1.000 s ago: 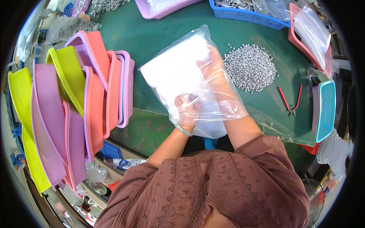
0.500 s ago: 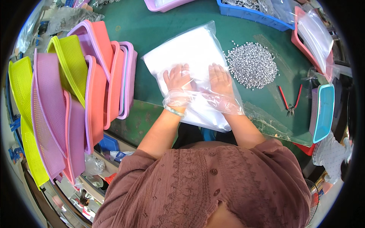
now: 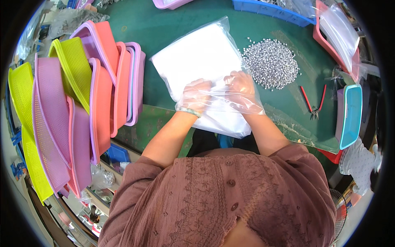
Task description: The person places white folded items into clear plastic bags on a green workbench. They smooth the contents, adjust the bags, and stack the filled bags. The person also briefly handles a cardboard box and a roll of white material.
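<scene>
Plastic bag (image 3: pixel 197 57) (flattened) under closer hands (image 3: pixel 218 92)

Lay on the table (image 3: pixel 173 29), bag (image 3: pixel 201 61) at the middle, both hands resting on its near part: left hand (image 3: pixel 194 95) just beside right hand (image 3: pixel 242 91). Heaped right of the bag, touching its edge, small metal parts (image 3: pixel 271 61). Further right, pliers (image 3: pixel 313 103), then a tray (image 3: pixel 350 116) at the table's edge. Stacked left of the bag, baskets (image 3: pixel 82 99), overlapping.
</scene>
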Demonstrator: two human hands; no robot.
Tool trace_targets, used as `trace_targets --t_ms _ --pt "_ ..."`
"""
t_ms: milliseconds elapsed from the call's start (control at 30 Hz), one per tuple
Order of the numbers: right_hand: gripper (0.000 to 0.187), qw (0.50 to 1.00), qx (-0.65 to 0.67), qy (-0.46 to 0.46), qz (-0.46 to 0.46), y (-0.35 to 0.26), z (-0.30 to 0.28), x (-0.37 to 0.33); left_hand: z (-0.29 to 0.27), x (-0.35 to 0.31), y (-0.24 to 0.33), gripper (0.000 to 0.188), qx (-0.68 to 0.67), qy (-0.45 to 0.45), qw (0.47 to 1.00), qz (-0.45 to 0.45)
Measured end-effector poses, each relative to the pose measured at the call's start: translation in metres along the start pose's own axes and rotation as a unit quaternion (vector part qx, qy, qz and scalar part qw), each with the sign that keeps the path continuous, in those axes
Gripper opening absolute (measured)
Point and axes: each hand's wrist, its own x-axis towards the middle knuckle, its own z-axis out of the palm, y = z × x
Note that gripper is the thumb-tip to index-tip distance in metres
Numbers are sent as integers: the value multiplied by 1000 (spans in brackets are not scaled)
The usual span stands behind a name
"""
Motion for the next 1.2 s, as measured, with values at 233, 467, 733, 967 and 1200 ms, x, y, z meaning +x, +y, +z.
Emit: trace_targets --t_ms 233,467,733,967,1200 --pt "21 998 29 -7 -51 -20 -38 -16 -14 -16 45 17 53 -8 998 37" --pt "29 997 61 -50 -4 -10 -41 -37 -1 -51 60 13 -29 -85 994 62" --pt "38 994 53 -96 13 13 -38 -44 -37 -86 99 13 -39 -197 952 232" --pt "45 990 -131 -59 -9 -12 19 -31 -94 -99 87 16 -265 -134 952 72" --pt "45 990 -130 -42 -41 -41 40 5 -181 -155 63 29 -467 54 862 -188"
